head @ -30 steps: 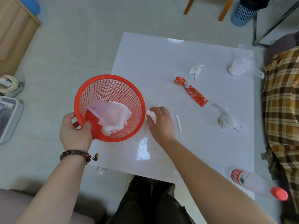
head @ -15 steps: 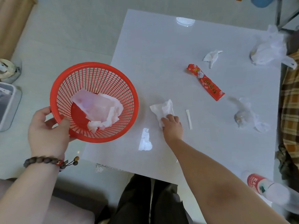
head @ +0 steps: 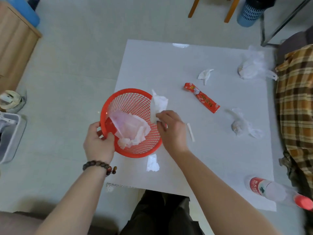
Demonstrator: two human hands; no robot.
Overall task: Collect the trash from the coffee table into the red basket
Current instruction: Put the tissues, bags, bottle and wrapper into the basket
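Observation:
My left hand (head: 99,143) grips the near rim of the red basket (head: 135,102), tilted over the left edge of the white coffee table (head: 169,65); a pale pink bag (head: 130,128) lies inside it. My right hand (head: 171,129) pinches a white tissue (head: 160,102) at the basket's right rim. On the table lie a red snack wrapper (head: 202,97), a small crumpled tissue (head: 205,75), a white straw piece (head: 190,132), a clear knotted bag (head: 240,126), a larger white plastic bag (head: 252,67) and a water bottle (head: 274,192).
A plaid cloth (head: 298,102) lies along the table's right side. A blue bin (head: 250,14) and chair legs (head: 211,7) stand beyond the table. A wooden cabinet (head: 15,48) and a grey appliance (head: 8,133) are at the left.
My right hand has lifted the white tissue off the table and carried it left to the basket's rim. My left hand brought the basket right, toward the table.

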